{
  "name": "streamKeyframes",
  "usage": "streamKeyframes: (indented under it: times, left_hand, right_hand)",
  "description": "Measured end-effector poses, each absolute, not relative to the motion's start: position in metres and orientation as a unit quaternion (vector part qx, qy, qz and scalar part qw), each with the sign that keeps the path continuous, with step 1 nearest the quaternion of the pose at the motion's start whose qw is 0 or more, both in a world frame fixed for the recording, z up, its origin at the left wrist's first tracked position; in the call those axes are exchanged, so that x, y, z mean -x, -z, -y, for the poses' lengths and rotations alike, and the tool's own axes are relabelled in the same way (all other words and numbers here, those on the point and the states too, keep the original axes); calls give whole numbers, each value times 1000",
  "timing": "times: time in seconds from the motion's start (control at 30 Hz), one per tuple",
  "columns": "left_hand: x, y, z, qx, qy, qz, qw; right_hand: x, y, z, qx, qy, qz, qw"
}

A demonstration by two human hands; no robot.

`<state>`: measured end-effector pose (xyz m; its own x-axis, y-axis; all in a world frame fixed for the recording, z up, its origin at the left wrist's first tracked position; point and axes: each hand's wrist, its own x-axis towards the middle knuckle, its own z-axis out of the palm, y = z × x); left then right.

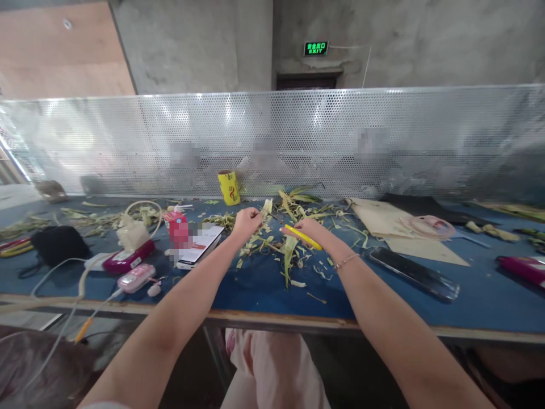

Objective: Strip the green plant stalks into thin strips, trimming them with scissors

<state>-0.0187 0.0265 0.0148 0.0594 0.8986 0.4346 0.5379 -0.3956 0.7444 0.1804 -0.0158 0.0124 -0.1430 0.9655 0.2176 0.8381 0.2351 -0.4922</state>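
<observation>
My left hand (246,220) is closed, pinching a pale green strip of leaf (266,207) above the blue table (255,284). My right hand (310,229) is closed round a yellow-handled tool (303,237), probably scissors or a knife, whose tip points left toward the strip. Below and between both hands lies a heap of cut green leaf scraps (289,250). My right wrist wears a thin bracelet.
A yellow cup (229,187) stands by the perforated metal screen (272,136). Left are a white phone (200,245), a red pack (176,227), pink devices (130,258) and cables. Right are a black phone (414,272), brown paper (383,218) and a pink object (522,268).
</observation>
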Motion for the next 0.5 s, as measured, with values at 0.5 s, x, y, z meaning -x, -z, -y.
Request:
streamKeyframes:
  times: [0.5]
  left_hand:
    - [14,-17,-13,-758,-409,-446,244]
  right_hand:
    - [-179,-12,21,583,-191,760,216]
